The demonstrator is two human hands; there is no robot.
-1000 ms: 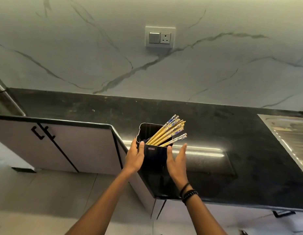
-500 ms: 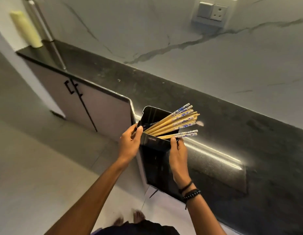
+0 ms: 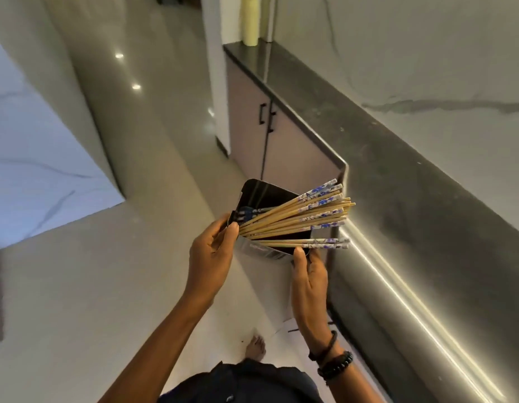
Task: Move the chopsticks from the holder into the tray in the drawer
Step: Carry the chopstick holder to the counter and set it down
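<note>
A glossy black rectangular holder hangs in the air over the floor, just off the counter's corner, tilted with its mouth toward me. Several wooden chopsticks with blue-and-white patterned ends fan out of it to the right. My left hand grips the holder's left side, thumb on its rim. My right hand grips its right lower side, with dark bracelets on the wrist. No drawer or tray is in view.
The black stone counter runs along the marble wall on the right, its corner beside the chopstick tips. Pale cabinet doors with black handles stand below. A pale yellow roll stands at the counter's far end. My bare foot is on the glossy floor.
Both hands have lifted the holder off the counter and carried it left, out over the floor. My view has swung left and down.
</note>
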